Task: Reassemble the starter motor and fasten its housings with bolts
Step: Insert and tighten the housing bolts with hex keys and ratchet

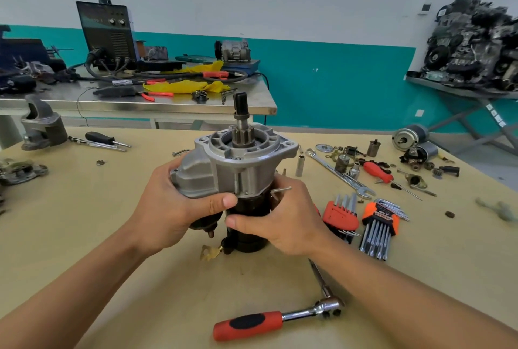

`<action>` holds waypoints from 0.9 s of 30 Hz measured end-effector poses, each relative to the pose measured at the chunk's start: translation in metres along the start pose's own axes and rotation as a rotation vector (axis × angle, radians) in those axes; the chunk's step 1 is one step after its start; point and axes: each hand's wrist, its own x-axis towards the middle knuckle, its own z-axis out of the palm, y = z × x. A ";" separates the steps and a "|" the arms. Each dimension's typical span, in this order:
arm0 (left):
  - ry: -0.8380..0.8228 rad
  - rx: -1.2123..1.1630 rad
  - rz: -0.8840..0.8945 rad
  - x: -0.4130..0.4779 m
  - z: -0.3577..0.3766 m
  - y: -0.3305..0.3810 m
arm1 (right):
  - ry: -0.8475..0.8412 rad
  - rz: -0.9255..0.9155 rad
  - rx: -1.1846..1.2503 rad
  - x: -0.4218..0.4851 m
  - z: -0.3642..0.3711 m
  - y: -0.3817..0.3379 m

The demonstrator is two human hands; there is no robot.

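Grey casting (pixel 42 127): lies at the far left of the table (pixel 84 236), well apart from the motor. I cannot tell whether it belongs to this build.

Left hand (pixel 173 208): fingers are curled round the left side of the silver housing, and the thumb lies across its lower front edge in a firm grip.

Starter motor (pixel 238 180): stands upright mid-table between both hands, with the geared shaft (pixel 242 124) pointing up.

Silver housing (pixel 224 166): sits on top of the black body with the front seam looking closed, so joining the two halves seems largely done. No bolt head is visible at the seam.

Black body (pixel 249 236): its base is on the table, and a brass tag sticks out low on the left.

Right hand (pixel 286 219): fingers are wrapped round the black body just under the housing, with the thumb across the front. A thin metal piece shows at the fingers; I cannot tell whether it is a bolt.

Ratchet (pixel 269 323): lies on the table in front of the motor with no hand on it. Tightening looks yet to be done.

Hex keys (pixel 378 222): two sets lie just right of the right hand, untouched.

Spanner (pixel 340 173): lies beyond them among sockets.

Loose parts (pixel 414 163): scattered at the far right. Some may remain to be fitted, though that is unclear.
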 end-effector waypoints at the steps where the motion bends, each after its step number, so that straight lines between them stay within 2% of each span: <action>1: -0.009 -0.003 0.000 0.001 0.000 0.000 | -0.004 -0.006 0.026 0.000 -0.001 0.001; 10: -0.108 -0.028 -0.040 0.004 -0.004 0.000 | -0.061 -0.009 0.139 0.002 -0.008 0.001; 15: -0.047 -0.094 -0.096 0.006 -0.002 0.004 | -0.030 -0.019 0.113 -0.002 -0.004 0.000; 18: 0.026 -0.227 -0.149 0.004 0.001 0.003 | 0.012 0.001 0.089 -0.005 -0.001 -0.005; 22: 0.116 -0.413 -0.301 0.003 0.007 0.007 | -0.064 0.058 0.301 -0.003 -0.006 -0.020; 27: 0.208 -0.787 -0.488 0.002 0.013 0.022 | -0.311 0.190 0.662 -0.010 -0.019 -0.043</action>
